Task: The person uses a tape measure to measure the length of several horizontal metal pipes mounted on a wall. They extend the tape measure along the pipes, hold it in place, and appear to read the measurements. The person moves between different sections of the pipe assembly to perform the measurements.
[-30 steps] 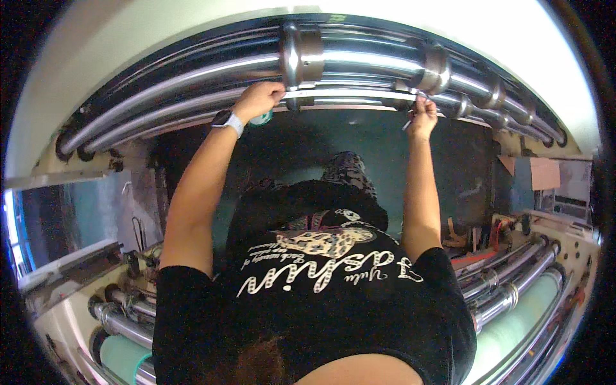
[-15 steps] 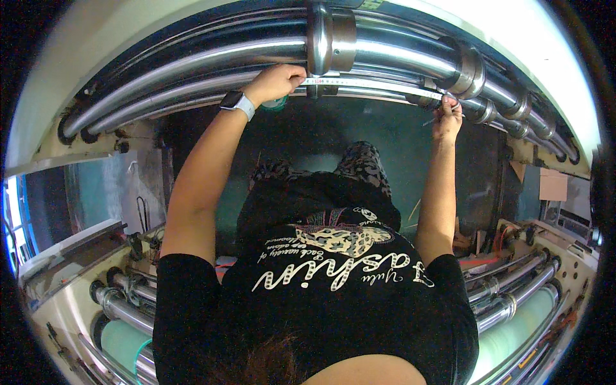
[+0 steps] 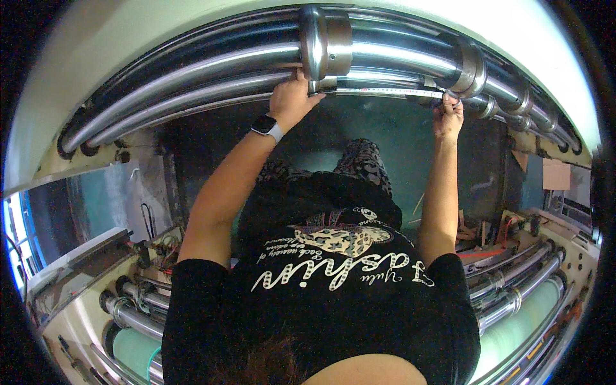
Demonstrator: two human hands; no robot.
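A narrow white tape measure (image 3: 391, 93) is drawn out between my two hands, just below the chrome rollers. My left hand (image 3: 292, 102) is at its left end, by a thick metal collar (image 3: 313, 43). The thumb stretches right toward the tape and the index finger points up beside the collar. My left palm and whatever lies under it are hidden. My right hand (image 3: 448, 115) pinches the tape's other end, below a second collar (image 3: 471, 67). A smartwatch (image 3: 265, 126) with a pale band sits on my left wrist.
Long chrome rollers (image 3: 192, 76) curve across the far side, within a cream machine frame (image 3: 122, 38). Behind me, on both sides, are more rollers (image 3: 138, 316) and a pale green cylinder (image 3: 520, 330). Cardboard (image 3: 556, 174) stands at the right; wood scraps (image 3: 471, 234) lie below it.
My left hand has shifted slightly right and down, its thumb now extended and index finger raised. The tape's left end has dropped lower. The green item below my left hand is now out of sight.
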